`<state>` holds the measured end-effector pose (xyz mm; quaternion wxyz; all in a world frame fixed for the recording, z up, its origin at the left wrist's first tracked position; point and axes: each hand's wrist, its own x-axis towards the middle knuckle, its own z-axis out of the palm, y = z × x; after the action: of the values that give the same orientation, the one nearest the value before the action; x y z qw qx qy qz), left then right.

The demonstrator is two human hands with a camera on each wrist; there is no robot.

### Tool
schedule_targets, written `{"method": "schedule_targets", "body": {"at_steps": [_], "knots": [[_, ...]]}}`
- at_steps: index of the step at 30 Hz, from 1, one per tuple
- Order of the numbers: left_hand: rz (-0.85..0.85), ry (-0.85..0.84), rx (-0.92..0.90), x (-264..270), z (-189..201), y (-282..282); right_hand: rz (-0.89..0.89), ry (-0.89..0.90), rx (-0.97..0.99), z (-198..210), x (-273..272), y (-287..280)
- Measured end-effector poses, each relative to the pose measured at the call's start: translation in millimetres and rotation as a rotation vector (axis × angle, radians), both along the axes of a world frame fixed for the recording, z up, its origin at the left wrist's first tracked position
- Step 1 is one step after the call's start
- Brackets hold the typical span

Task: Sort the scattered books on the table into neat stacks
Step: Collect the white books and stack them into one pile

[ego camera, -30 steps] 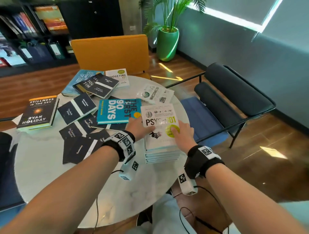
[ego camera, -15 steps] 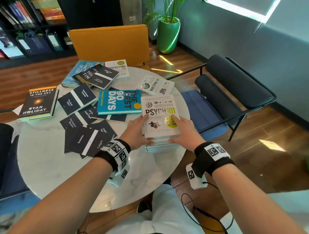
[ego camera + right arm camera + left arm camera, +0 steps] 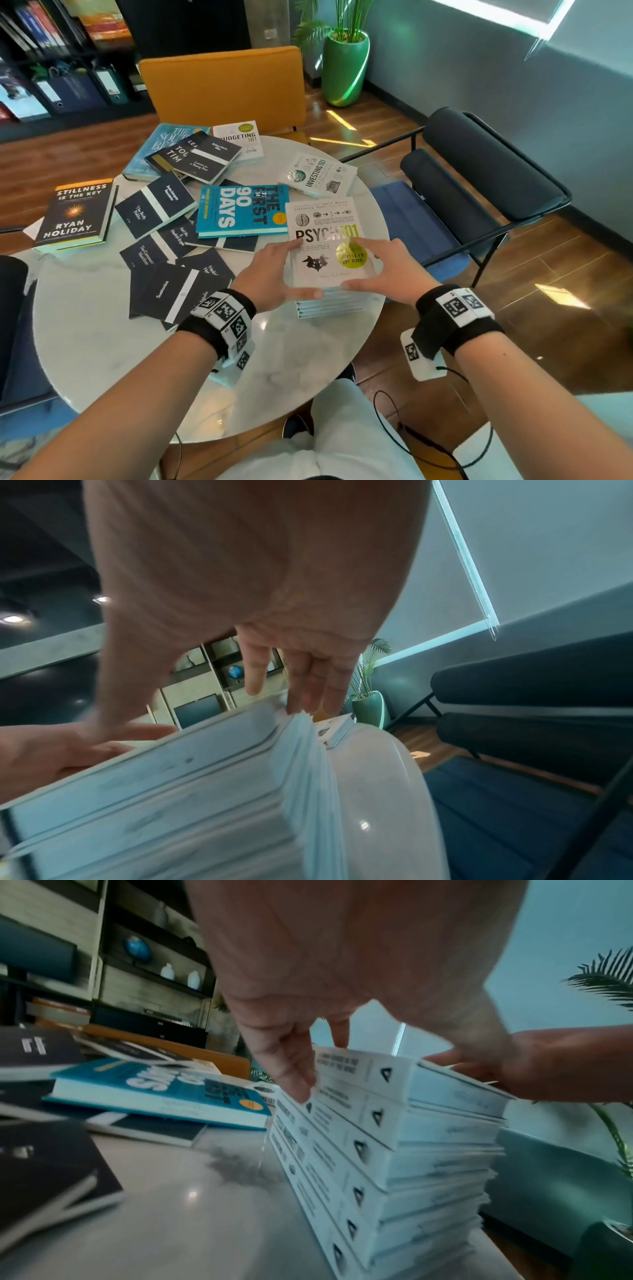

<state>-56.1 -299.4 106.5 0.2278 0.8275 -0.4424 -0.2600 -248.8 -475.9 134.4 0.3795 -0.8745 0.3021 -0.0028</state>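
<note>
A stack of several white books stands at the right near edge of the round marble table, with PSYCH 101 on top. My left hand lies against the stack's left side, fingers straight, thumb along the near edge. My right hand mirrors it on the right side. In the left wrist view the fingers touch the spines of the stack. In the right wrist view the fingers press the page edges of the stack.
Loose books cover the table's far and left part: blue The First 90 Days, Investing 101, Budgeting 101, Stillness Is the Key, several small dark paperbacks. An orange chair stands behind, a dark chair to the right.
Both hands slid back from the top book's cover and left edge to the stack's near corners, where they now flank it with the thumbs along the near edge.
</note>
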Motion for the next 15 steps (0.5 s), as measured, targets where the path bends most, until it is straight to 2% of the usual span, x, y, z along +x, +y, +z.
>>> {"method": "schedule_targets", "body": {"at_steps": [3,7,10,15], "knots": [[0.058,-0.020,-0.035,17,14,-10,-0.050,-0.038,0.000,12,9,-31],[0.213,-0.087,-0.124,67,25,-54,-0.119,-0.076,-0.083,13,46,-90],[0.242,-0.210,-0.033,111,32,-94,-0.047,-0.008,-0.197,9,82,-135],[0.155,-0.319,0.208,164,31,-156,0.075,0.140,-0.279,-13,147,-198]]}}
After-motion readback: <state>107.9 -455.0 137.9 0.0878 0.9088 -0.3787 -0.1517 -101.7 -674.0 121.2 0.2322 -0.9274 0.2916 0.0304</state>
